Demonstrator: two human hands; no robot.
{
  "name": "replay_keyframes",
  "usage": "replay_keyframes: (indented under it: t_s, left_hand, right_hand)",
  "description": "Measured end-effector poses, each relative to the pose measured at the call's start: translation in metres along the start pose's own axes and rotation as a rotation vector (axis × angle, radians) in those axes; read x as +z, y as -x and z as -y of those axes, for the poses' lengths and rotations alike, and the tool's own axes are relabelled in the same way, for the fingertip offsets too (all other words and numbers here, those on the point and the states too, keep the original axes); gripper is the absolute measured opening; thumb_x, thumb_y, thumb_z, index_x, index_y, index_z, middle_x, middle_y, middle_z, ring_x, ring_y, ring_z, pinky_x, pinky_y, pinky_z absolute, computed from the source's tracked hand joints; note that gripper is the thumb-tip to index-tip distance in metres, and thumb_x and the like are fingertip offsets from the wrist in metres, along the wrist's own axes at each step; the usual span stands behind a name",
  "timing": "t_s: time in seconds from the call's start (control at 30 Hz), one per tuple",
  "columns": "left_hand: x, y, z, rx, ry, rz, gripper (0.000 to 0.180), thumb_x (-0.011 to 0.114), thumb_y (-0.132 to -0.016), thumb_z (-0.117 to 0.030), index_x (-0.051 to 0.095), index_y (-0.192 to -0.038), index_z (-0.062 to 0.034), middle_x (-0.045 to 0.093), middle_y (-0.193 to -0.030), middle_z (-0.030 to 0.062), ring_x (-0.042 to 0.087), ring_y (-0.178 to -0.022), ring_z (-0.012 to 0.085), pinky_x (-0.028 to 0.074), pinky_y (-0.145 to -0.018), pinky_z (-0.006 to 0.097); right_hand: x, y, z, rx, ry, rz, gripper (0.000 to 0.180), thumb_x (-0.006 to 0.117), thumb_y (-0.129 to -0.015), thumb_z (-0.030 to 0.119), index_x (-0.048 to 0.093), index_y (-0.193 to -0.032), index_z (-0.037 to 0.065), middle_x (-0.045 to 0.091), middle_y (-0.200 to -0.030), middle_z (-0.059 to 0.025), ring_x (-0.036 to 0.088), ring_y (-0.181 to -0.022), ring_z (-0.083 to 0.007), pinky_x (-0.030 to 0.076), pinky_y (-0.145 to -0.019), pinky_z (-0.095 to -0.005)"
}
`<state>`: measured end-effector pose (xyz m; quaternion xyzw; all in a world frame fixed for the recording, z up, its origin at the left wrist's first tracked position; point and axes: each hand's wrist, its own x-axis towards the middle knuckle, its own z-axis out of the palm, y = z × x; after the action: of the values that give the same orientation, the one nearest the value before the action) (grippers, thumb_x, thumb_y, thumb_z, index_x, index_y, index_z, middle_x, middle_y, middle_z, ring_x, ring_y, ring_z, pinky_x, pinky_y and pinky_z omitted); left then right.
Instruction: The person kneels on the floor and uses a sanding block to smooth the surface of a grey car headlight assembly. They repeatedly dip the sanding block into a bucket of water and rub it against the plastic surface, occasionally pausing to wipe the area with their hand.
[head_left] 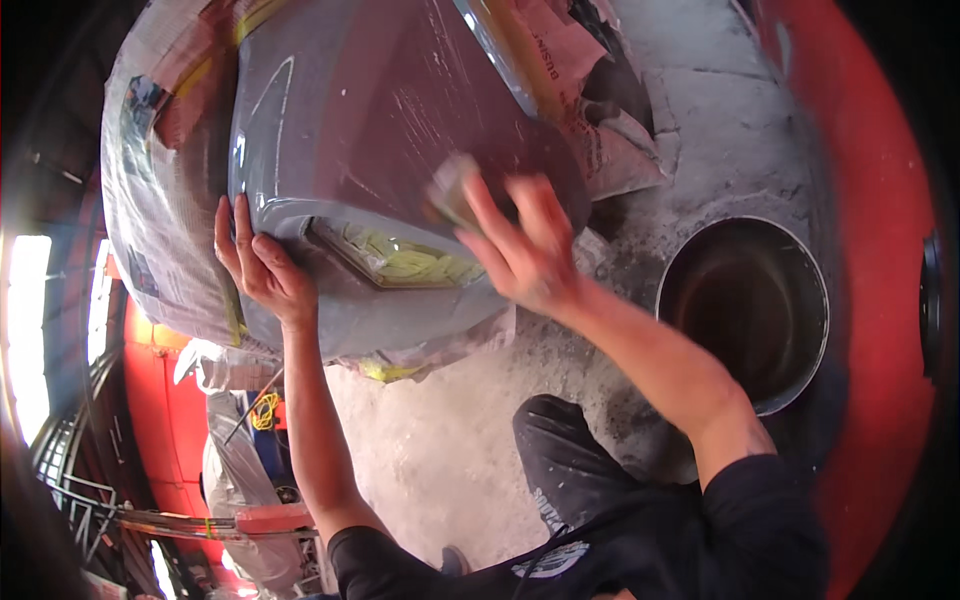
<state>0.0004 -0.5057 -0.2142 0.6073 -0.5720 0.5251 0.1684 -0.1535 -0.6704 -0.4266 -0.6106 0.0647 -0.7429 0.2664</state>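
While your left hand (262, 268) is lying flat with fingers spread on the grey primed car panel (400, 120), steadying you, your blurred right hand (520, 250) is gripping a sanding pad (452, 190) against it, newspaper masking (165, 200) is shielding the surroundings, and a metal bucket (745, 310) is waiting on the dusty concrete floor (440, 450).

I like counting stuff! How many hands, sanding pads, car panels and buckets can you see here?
Hands: 2, the left hand flat on the panel and the right hand holding the pad
Sanding pad: 1
Grey primed car panel: 1
Metal bucket: 1
Total: 5
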Motion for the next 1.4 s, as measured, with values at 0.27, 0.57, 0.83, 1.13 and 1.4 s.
replay_keyframes:
  t_s: [0.27, 0.57, 0.83, 1.13, 1.4]
  left_hand:
    - [-0.001, 0.003, -0.001, -0.008, -0.001, 0.007, 0.051, 0.042, -0.115, -0.032, 0.067, -0.145, -0.0005, 0.059, -0.151, 0.0254, 0.058, -0.135, 0.0412, 0.043, -0.114, 0.049]
    - [0.0, 0.005, -0.001, -0.011, -0.008, 0.013, 0.051, 0.041, -0.115, -0.033, 0.067, -0.145, -0.0004, 0.059, -0.15, 0.0245, 0.057, -0.136, 0.0409, 0.043, -0.115, 0.049]
    - [0.005, 0.001, -0.003, 0.003, -0.013, -0.04, 0.053, 0.04, -0.117, -0.035, 0.068, -0.144, 0.0004, 0.063, -0.147, 0.0242, 0.059, -0.136, 0.0393, 0.045, -0.115, 0.049]
    - [0.005, 0.002, -0.004, -0.013, -0.008, -0.037, 0.053, 0.04, -0.117, -0.036, 0.068, -0.143, 0.0004, 0.063, -0.147, 0.0239, 0.06, -0.135, 0.0385, 0.045, -0.114, 0.049]
    - [-0.001, -0.002, -0.001, -0.02, 0.015, 0.002, 0.052, 0.041, -0.115, -0.032, 0.066, -0.146, 0.0, 0.057, -0.152, 0.0253, 0.056, -0.137, 0.0418, 0.042, -0.116, 0.049]
  right_hand:
    - [0.019, -0.045, 0.004, -0.117, -0.01, -0.011, 0.067, 0.085, -0.083, 0.019, 0.066, -0.145, 0.003, 0.056, -0.098, -0.0107, 0.054, -0.083, -0.0284, 0.044, -0.075, -0.0438]
    - [0.02, -0.033, 0.02, -0.092, -0.015, 0.006, 0.071, 0.086, -0.083, 0.02, 0.063, -0.15, 0.008, 0.059, -0.111, -0.0125, 0.055, -0.09, -0.0292, 0.043, -0.08, -0.045]
    - [0.022, -0.059, 0.022, -0.126, -0.023, 0.029, 0.072, 0.087, -0.082, 0.018, 0.063, -0.149, 0.006, 0.06, -0.109, -0.0132, 0.057, -0.091, -0.0299, 0.043, -0.082, -0.0454]
    - [0.023, -0.049, 0.001, -0.063, 0.024, -0.044, 0.068, 0.083, -0.085, 0.023, 0.063, -0.148, 0.012, 0.062, -0.112, -0.0138, 0.059, -0.096, -0.0349, 0.046, -0.086, -0.0482]
    - [0.009, -0.026, 0.018, 0.007, -0.023, 0.023, 0.056, 0.08, -0.087, 0.023, 0.066, -0.14, 0.01, 0.058, -0.1, -0.0142, 0.058, -0.093, -0.0352, 0.046, -0.084, -0.0504]
